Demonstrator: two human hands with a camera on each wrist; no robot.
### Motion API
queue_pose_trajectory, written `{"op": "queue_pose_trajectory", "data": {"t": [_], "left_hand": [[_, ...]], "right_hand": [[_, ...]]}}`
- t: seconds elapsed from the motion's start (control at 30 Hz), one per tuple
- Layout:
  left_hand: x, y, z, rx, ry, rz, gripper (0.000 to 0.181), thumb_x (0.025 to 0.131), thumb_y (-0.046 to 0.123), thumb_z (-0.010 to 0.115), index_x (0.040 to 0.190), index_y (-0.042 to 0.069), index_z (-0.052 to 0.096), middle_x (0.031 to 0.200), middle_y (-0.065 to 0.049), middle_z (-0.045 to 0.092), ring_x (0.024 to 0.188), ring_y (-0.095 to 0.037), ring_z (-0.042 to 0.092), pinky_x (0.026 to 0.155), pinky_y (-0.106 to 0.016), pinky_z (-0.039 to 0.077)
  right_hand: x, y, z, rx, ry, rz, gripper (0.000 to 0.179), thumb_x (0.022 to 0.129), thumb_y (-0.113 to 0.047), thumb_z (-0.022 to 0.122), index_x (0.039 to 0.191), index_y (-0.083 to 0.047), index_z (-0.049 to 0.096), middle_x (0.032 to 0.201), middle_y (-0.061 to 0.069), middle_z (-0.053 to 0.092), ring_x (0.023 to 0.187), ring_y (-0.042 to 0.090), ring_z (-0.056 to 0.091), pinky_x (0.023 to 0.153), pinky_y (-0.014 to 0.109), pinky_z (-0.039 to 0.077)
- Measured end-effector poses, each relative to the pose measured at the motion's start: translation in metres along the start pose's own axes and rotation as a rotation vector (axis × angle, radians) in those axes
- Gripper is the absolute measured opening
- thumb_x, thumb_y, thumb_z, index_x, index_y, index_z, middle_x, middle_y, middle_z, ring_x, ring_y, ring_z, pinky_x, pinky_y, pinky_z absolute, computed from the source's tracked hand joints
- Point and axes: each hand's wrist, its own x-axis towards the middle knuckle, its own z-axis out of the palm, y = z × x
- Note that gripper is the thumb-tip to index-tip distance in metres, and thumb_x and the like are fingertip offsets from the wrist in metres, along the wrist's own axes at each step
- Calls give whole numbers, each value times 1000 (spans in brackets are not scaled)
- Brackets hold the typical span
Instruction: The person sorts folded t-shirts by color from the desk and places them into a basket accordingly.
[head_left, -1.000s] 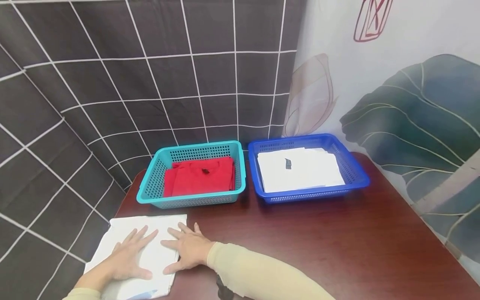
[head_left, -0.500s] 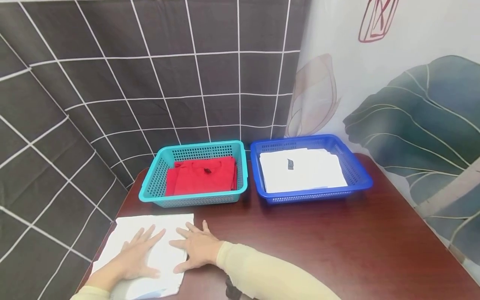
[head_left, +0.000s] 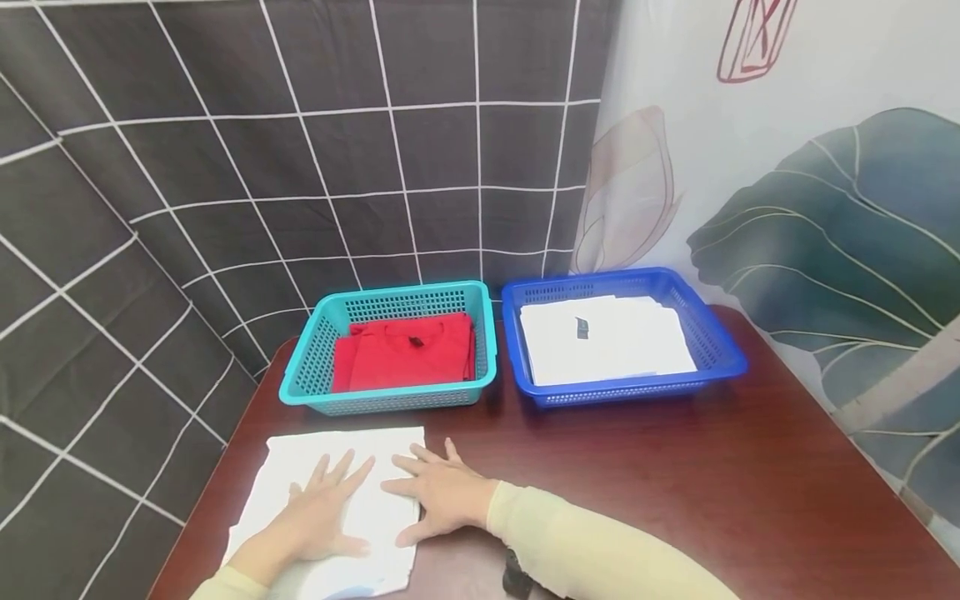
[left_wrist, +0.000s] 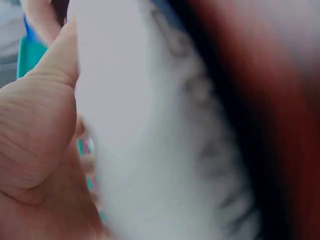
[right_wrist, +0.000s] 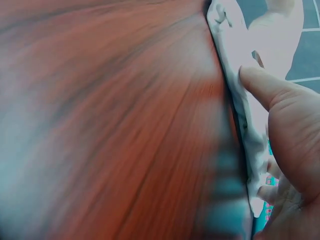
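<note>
A folded white shirt [head_left: 384,521] with a pale blue print at its near edge lies flat on the table's left part. My left hand [head_left: 322,512] rests on its middle with fingers spread. On the shirt's right edge rests my right hand [head_left: 444,493], its fingers also spread and its thumb by the near side. In the left wrist view the shirt [left_wrist: 120,100] is blurred beside the left hand [left_wrist: 35,135]. The right wrist view has the right thumb lying along the shirt's layered edge [right_wrist: 240,100]; neither hand curls round the cloth.
Behind the shirt stands a turquoise basket [head_left: 390,398] with folded red shirts [head_left: 408,362]. To its right is a blue basket [head_left: 630,388] holding folded white shirts [head_left: 607,350]. A dark grid-patterned curtain [head_left: 337,167] hangs behind the brown table [head_left: 675,475].
The white shirt has slid to the right across the table, with both hands moving along on it. The baskets stay in place; the head view shifted slightly early on.
</note>
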Motion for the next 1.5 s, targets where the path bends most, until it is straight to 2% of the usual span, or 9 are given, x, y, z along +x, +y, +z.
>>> {"op": "queue_pose_trajectory", "data": {"t": [0.27, 0.47, 0.7, 0.97, 1.13, 1.3, 1.5], "left_hand": [[22, 51, 11, 10, -41, -56, 117, 59, 81, 66, 152, 20, 30, 157, -14, 23, 136, -56, 16, 82, -87, 15], [40, 93, 16, 27, -86, -41, 116, 61, 80, 65, 152, 19, 28, 157, -17, 21, 135, -58, 15, 81, -87, 16], [60, 141, 26, 54, -138, -41, 120, 60, 87, 58, 154, 21, 23, 159, -16, 14, 136, -59, 11, 82, -87, 17], [74, 187, 30, 100, -161, -71, 122, 57, 93, 51, 154, 26, 20, 159, -13, 13, 137, -56, 13, 83, -86, 20], [82, 207, 33, 108, -174, -79, 123, 56, 93, 52, 155, 29, 17, 160, -12, 11, 138, -56, 11, 83, -85, 20], [88, 221, 34, 111, -182, -84, 123, 55, 93, 52, 155, 30, 16, 160, -11, 10, 138, -55, 10, 85, -84, 22], [89, 225, 30, 113, -188, -93, 123, 55, 94, 52, 155, 31, 16, 160, -10, 12, 139, -53, 13, 86, -82, 25]], "right_hand": [[-34, 27, -8, 9, 5, 1, 78, 77, -75, 56, 144, -39, 42, 155, -3, 29, 144, 28, 22, 103, 71, 20], [-72, 54, -15, 76, 1, 1, 79, 76, -72, 60, 144, -36, 43, 155, -1, 30, 143, 31, 22, 102, 73, 17], [-116, 82, -21, 148, 11, 24, 80, 74, -71, 64, 142, -33, 48, 154, 1, 33, 143, 33, 23, 101, 75, 16], [-152, 109, -27, 187, 29, 32, 80, 72, -71, 65, 139, -29, 52, 152, 2, 36, 142, 34, 24, 100, 75, 18], [-169, 120, -28, 187, 63, 23, 80, 71, -71, 66, 138, -28, 54, 151, 3, 39, 140, 36, 27, 97, 77, 20], [-182, 128, -28, 190, 99, 26, 79, 70, -69, 68, 136, -27, 56, 149, 5, 42, 139, 39, 30, 95, 78, 21], [-183, 128, -28, 220, 162, 15, 69, 76, -64, 67, 132, -23, 61, 145, 9, 46, 136, 41, 34, 95, 77, 23]]}}
